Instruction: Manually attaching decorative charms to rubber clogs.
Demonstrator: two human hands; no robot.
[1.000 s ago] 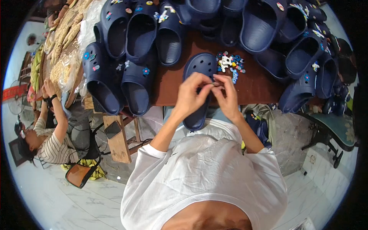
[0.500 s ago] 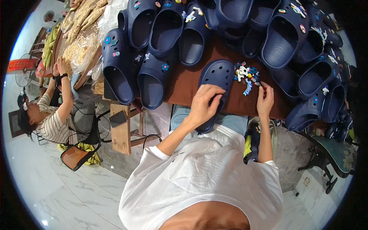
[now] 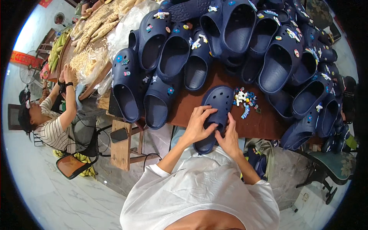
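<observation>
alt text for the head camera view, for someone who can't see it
Both hands, left hand and right hand, hold a navy clog at the edge of a brown table. Small colourful charms lie beside it, with many more navy clogs piled behind.

I work in a small hand-assembly workshop: my brown table (image 3: 264, 124) is heaped across the upper frame with dozens of navy foam clogs (image 3: 230, 50), a little pile of coloured shoe charms (image 3: 245, 100) at centre. At left, a co-worker (image 3: 50, 119) sits on the pale tiled floor (image 3: 46, 199) beside another loaded table (image 3: 88, 46).
</observation>
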